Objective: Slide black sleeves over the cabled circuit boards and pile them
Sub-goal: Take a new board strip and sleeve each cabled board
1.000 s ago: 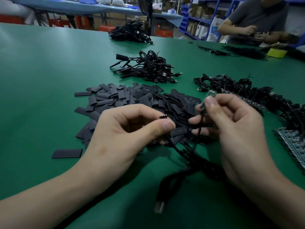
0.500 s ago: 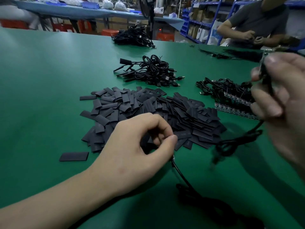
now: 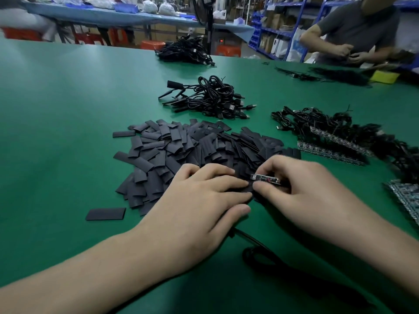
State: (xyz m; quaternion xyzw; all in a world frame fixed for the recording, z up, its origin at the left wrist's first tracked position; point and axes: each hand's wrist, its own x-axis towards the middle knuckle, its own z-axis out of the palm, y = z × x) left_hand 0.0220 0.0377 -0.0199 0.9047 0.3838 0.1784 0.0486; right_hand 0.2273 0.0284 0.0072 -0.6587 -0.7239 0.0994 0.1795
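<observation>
My right hand (image 3: 303,193) pinches a small cabled circuit board (image 3: 265,178) between thumb and fingers, just above the near edge of the pile of flat black sleeves (image 3: 181,150). The board's black cable (image 3: 260,252) trails toward me over the green table (image 3: 56,132). My left hand (image 3: 199,200) lies beside it, fingertips meeting the board's left end, and holds a black sleeve (image 3: 248,189) that is mostly hidden by the fingers. A pile of sleeved, cabled boards (image 3: 210,98) lies beyond the sleeves.
Bare cabled boards (image 3: 335,137) lie tangled at the right, with more boards (image 3: 405,198) at the right edge. One loose sleeve (image 3: 105,214) lies to the left. Another cable heap (image 3: 183,52) sits far back. A person (image 3: 353,30) works at the far right corner.
My right hand came down from the upper right with the board and met my left hand at the near edge of the sleeve pile. My left fingers stretched out toward the board.
</observation>
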